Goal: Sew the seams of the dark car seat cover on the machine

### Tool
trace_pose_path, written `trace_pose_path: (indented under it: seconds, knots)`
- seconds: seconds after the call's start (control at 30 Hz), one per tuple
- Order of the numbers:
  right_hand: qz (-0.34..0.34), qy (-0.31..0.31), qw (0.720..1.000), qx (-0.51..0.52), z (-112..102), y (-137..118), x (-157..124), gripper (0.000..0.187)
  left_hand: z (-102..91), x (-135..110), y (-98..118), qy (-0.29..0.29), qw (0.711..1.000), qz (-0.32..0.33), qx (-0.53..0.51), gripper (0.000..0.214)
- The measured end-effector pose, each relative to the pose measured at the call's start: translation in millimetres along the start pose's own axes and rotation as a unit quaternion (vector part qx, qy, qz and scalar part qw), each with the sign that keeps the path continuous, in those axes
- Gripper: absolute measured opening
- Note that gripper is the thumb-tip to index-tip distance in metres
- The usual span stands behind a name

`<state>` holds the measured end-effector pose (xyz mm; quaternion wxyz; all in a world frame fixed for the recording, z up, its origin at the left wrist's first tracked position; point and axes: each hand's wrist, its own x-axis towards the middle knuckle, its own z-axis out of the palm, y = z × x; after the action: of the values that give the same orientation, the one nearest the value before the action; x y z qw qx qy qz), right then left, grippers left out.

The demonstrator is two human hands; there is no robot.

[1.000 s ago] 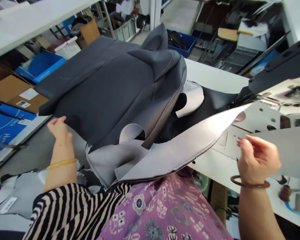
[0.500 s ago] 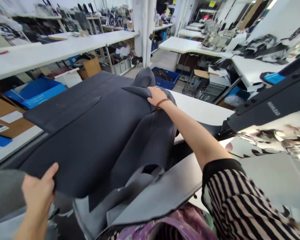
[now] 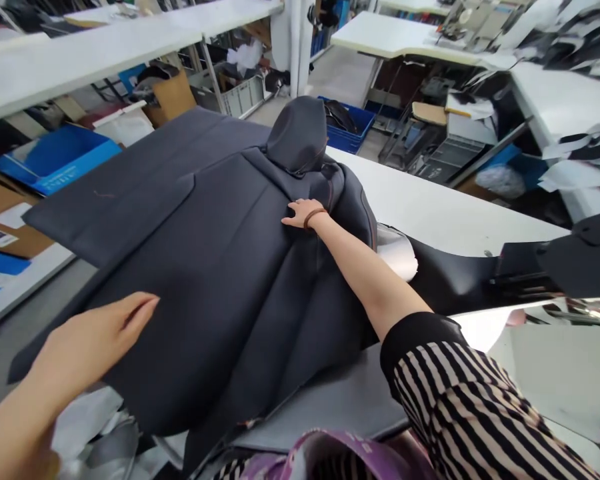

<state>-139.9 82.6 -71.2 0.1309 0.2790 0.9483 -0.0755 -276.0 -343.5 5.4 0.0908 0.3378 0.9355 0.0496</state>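
A large dark grey fabric car seat cover lies spread over the work table, with its rounded headrest section rising at the far end. My right hand rests on the cover just below the headrest, fingers apart, a brown band on the wrist and a striped sleeve on the arm. My left hand lies flat on the cover's lower left, fingers together, gripping nothing. Beneath the cover's near edge shows a grey lining panel. A curl of white backing and a black panel stick out on the right.
A white table top runs behind the cover. A blue crate holding dark material sits on the floor beyond it. A blue bin, cardboard, further white tables and sewing machines stand around. A black machine part juts in at right.
The cover now lies spread flat, hiding most of the grey lining. My left hand has let go of the cover's edge and lies flat on it. My right hand has slid down from the headrest area.
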Motion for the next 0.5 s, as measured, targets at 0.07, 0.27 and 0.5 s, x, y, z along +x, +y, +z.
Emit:
trace_pose_path:
  seconds: [0.07,0.27,0.5]
  knots:
    - [-0.003,0.007,1.0,0.0,-1,0,-1,0.068,1.6,16,18,0.041,0.998,0.035,0.02,0.048]
    - [-0.005,0.031,0.999,-0.012,3,-3,-1,0.067,24.0,62,38,0.083,0.979,0.186,0.021,0.044]
    - [-0.015,0.073,0.997,-0.017,13,-2,-6,0.064,43.4,186,228,0.022,0.942,0.332,0.046,0.05]
